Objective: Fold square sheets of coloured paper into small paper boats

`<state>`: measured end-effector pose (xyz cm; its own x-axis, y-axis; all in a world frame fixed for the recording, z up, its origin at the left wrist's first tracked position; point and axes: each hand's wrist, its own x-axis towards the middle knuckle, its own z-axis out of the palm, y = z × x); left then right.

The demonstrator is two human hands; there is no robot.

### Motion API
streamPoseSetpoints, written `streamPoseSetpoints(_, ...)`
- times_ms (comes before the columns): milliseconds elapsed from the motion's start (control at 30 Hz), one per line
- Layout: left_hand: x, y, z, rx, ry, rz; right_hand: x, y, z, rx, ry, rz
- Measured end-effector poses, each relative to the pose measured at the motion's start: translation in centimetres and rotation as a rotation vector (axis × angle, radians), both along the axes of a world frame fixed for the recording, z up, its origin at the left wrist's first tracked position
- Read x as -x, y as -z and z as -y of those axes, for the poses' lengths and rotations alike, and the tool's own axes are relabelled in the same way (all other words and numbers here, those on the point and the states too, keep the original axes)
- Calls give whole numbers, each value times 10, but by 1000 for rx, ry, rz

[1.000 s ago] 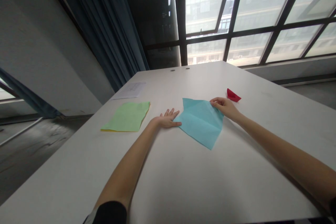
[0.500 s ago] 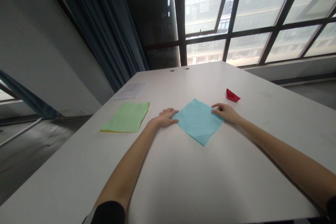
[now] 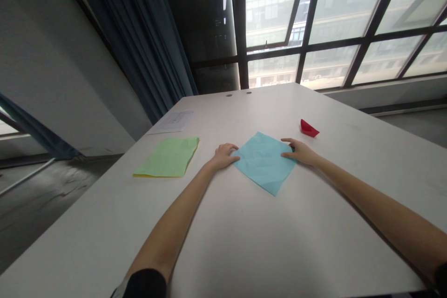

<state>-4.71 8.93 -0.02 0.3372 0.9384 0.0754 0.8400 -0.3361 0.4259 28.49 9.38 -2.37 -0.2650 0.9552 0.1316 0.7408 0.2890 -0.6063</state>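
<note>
A light blue square sheet of paper (image 3: 263,163) lies on the white table with one corner pointing towards me. Faint creases cross its surface. At its left corner, my left hand (image 3: 225,156) grips the paper, thumb on top and fingers curled. My right hand (image 3: 300,151) holds the opposite corner, its thumb lying on the paper and its index finger stretched along the upper right edge. That right corner is partly hidden under the hand. Beyond my right hand sits a small red folded paper boat (image 3: 309,129), apart from the sheet.
Left of my left hand is a stack of green and yellow paper (image 3: 169,157). A printed white sheet (image 3: 172,122) lies farther back on the white table (image 3: 223,233). Two round holes show near the far edge. A blue curtain (image 3: 139,32) and windows stand behind.
My left hand has shifted slightly right, its fingers more curled at the paper's corner. The blue sheet has turned a little, its near corner moving right. My right thumb and index finger have spread somewhat.
</note>
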Motion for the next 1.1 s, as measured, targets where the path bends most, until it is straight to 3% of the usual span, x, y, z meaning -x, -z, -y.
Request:
streamPoseSetpoints(267, 2, 6, -3, 121, 80, 362, 3, -8, 4, 38, 1, -84)
streamPoseSetpoints(467, 7, 6, -8, -19, 36, 328, 0, -4, 2, 39, -64, -139)
streamPoseSetpoints(733, 8, 4, -8, -65, -47, 309, 1, -8, 3, -40, -64, -136)
streamPoseSetpoints(1100, 11, 3, -8, -177, 121, 33, 0, -3, 1, -231, -133, 97)
